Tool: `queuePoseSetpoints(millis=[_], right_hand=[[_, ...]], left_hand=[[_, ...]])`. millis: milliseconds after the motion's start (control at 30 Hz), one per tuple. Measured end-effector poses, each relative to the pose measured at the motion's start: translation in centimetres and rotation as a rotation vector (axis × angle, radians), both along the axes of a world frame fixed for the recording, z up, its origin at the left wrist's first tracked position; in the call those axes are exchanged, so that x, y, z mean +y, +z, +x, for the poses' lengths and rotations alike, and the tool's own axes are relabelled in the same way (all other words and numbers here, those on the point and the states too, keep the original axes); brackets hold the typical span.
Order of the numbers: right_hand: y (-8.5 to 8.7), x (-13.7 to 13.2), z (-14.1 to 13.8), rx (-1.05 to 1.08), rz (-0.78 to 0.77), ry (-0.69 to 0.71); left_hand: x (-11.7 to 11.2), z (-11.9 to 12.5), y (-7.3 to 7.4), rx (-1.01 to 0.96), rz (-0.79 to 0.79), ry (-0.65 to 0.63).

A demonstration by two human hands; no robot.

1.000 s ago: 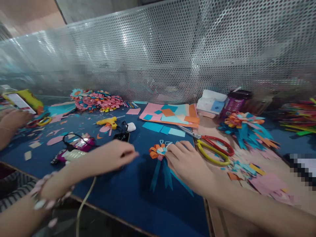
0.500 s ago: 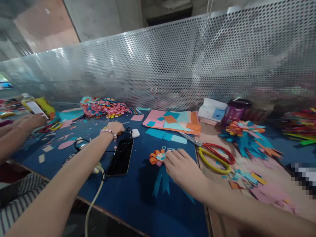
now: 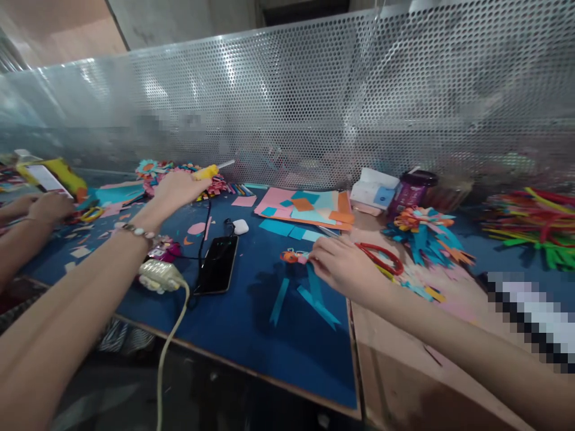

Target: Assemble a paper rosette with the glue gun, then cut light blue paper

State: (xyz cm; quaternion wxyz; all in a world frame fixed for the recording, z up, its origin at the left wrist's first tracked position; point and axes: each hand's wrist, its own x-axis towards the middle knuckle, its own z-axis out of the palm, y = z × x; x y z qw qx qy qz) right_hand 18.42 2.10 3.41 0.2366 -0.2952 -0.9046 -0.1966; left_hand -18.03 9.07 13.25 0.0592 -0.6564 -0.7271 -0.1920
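My left hand, wearing a beaded bracelet, is closed around a yellow glue gun raised above the table. A clear glue stick pokes out of it, and a black cord hangs below; its nozzle is hidden. My right hand pinches a small orange and pink paper flower, seen edge-on just over the blue tabletop. Blue paper strips hang under the flower and fingers. Beyond that hand lie scissors with red and yellow handles, partly covered by it.
A black phone, a white earphone case or adapter and a power strip with cord lie centre-left. Coloured paper sheets, a finished-looking flower and a purple cup stand behind. At far left are a co-worker's hands.
My left hand has lifted the glue gun off the table, up and to the left. The flower in my right hand has tipped edge-on and its blue strips have shifted. The view has moved.
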Motion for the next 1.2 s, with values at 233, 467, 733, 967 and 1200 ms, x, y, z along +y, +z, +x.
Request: queuePoseSetpoints(millis=[233,467,733,967,1200], right_hand=[[0.2,-0.3,2.0,0.113,-0.061,0.019],[1.7,-1.9,3.0,0.197,-0.093,0.055],[3.1,-2.9,4.2,0.579,-0.516,0.042],[3.8,-3.2,3.9,0.904,-0.904,-0.037],[3.2,-2.7,4.3,0.891,-0.925,-0.039]], left_hand=[[-4.7,5.7,-0.9,-0.163,0.069,-0.164],[-7.1,9.1,-3.4,-0.144,-0.039,-0.258],[-3.6,6.6,-6.5,0.335,-0.207,0.116],[-1.7,4.1,-8.7,0.364,-0.370,0.133],[-5.7,9.8,-5.5,0.362,-0.173,0.021]])
